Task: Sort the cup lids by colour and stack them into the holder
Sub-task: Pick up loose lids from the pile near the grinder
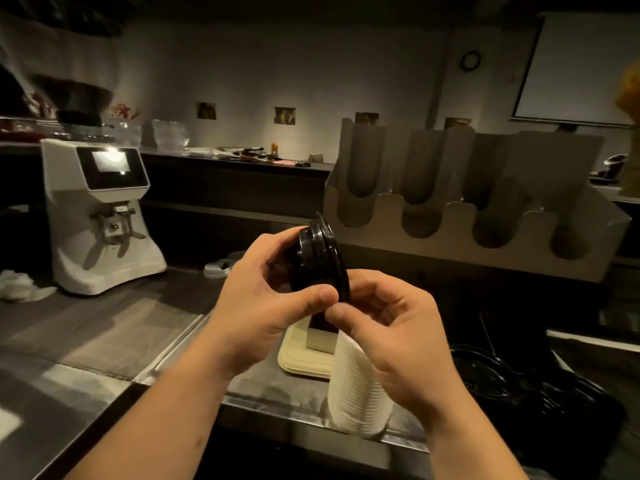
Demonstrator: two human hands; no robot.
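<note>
Head view: dim room, seemingly steel counter, beige holder behind.

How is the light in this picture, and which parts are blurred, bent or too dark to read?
Head view: dim, warm light; glare on the grinder screen; top left corner blurred; the holder looks bowed by the wide lens; the black lids between left hand and right hand show little detail; bottom right corner nearly black.
</note>
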